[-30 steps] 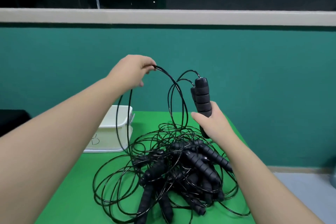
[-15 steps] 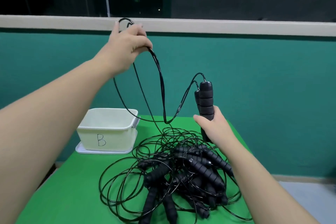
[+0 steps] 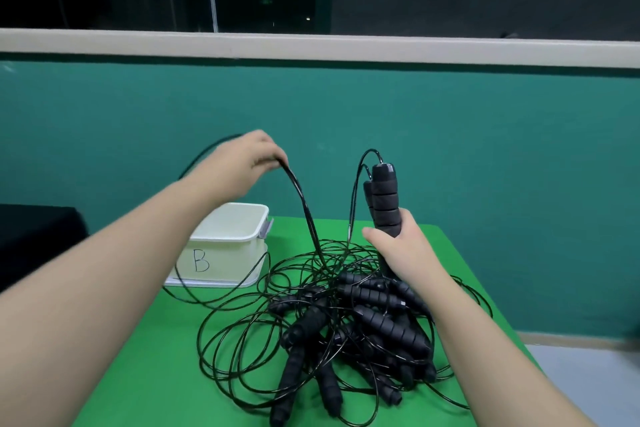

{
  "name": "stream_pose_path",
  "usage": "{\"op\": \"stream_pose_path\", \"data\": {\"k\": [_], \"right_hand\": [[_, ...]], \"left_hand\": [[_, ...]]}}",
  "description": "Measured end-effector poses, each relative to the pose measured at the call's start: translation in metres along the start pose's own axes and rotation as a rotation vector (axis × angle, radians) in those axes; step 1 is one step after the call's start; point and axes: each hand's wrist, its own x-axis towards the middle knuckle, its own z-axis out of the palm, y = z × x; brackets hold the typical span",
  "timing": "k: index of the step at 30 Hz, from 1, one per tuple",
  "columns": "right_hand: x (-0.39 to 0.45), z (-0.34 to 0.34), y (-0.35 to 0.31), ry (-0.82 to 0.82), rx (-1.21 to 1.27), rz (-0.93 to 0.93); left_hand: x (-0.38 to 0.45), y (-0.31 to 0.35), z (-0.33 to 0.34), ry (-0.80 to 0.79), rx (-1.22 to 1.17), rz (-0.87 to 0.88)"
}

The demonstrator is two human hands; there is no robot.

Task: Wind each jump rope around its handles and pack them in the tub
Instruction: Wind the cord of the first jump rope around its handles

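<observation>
We hold a pair of black ribbed foam handles [image 3: 382,204] upright in our right hand [image 3: 403,253], fingers closed around their lower part, so their long axis stands nearly vertical above the green worktop [image 3: 149,374]. From the top caps two strands of thin black cord [image 3: 304,211] arc over and drop toward the heap. Our left hand [image 3: 249,158] is raised to the left of the handles, at about the height of their tops, pinched shut on a doubled length of that cord, which falls steeply from the fingers into the tangled pile of black jump ropes [image 3: 349,329] lying between our forearms.

The move ahead, as we judge it, turns on this: the cord in the left hand must cross to the right and go round the vertical handles, so the left hand does the travelling while the right keeps the axis steady. Slack trailing into the pile may snag other loops.

The white plastic tub marked B [image 3: 225,250] sits at the far left of the worktop, just beyond the left forearm, nearer that hand.
</observation>
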Motion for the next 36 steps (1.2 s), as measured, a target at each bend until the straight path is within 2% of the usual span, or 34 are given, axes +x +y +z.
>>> {"op": "stream_pose_path", "data": {"k": [4,8,15,17,20,23,27,31,36], "right_hand": [[-0.009,0.003,0.004,0.012,0.012,0.016],[-0.02,0.005,0.008,0.018,0.014,0.033],[-0.049,0.006,0.012,-0.002,-0.05,-0.01],[-0.057,0.005,0.014,-0.002,-0.102,-0.033],[-0.068,0.009,0.019,0.02,-0.174,-0.082],[-0.081,0.015,0.025,0.081,-0.433,-0.142],[-0.109,0.022,0.03,0.108,-0.694,-0.186],[-0.137,0.027,0.035,0.078,-0.677,-0.222],[-0.168,0.029,0.033,0.091,-0.772,-0.328]], "left_hand": [[-0.025,0.004,0.032,-0.144,-0.017,-0.143],[-0.046,0.01,0.052,-0.209,-0.067,-0.177],[-0.065,0.042,0.046,-0.325,-0.045,-0.27],[-0.07,0.056,0.04,-0.297,-0.156,-0.299],[-0.079,0.083,0.039,-0.203,-0.568,-0.364],[-0.093,0.109,0.042,-0.206,-0.869,-0.403],[-0.126,0.133,0.054,-0.215,-1.071,-0.398],[-0.16,0.144,0.06,-0.102,-1.201,-0.442],[-0.197,0.153,0.056,-0.039,-1.259,-0.452]]}}
